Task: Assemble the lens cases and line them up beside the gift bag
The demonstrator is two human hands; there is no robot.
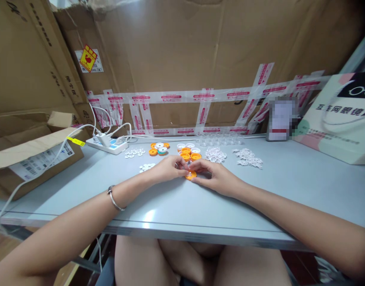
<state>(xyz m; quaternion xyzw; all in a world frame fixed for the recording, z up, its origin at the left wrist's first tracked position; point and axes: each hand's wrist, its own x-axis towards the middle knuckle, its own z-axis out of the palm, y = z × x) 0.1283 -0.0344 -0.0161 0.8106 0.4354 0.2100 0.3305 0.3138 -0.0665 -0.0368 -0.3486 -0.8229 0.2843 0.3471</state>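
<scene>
Left hand (172,167): yours, fingertips bunched over an orange disc (191,175), thumb at its left side; whether they pinch a separate small part, cannot tell. Right hand (216,174): yours, thumb and fingers closed about the right side of the same disc, which sits just above or on the table at your near centre; round, plastic-looking, with a small pale piece at its middle. Bracelet (115,198): rigid, silvery, on your left wrist.

Just beyond your hands: orange and white round cups (185,157), shallow, rimmed, grouped closely. To their left: a cluster of orange, white and teal discs (153,152); two scatters of small white discs, one far (134,153), one near (146,167). To their right: two heaps of white openwork pieces, left (215,155) and right (248,158). Farther off: clear cups (221,139), see-through, in rows. All on your smooth grey table (218,214).

Far left: white power strip (111,147) with plugs and cables; open cardboard carton (51,155), barcode label, yellow tag (76,142). Far right: upright phone (279,117), screen blurred; pale printed box (334,119), Chinese lettering including 网眼镜, spectacles outline on black. Behind: brown cardboard wall (176,51), white tape printed in red, a yellow-and-red sticker (88,58), and a white label (98,65) reading "LM270W" upside down
</scene>
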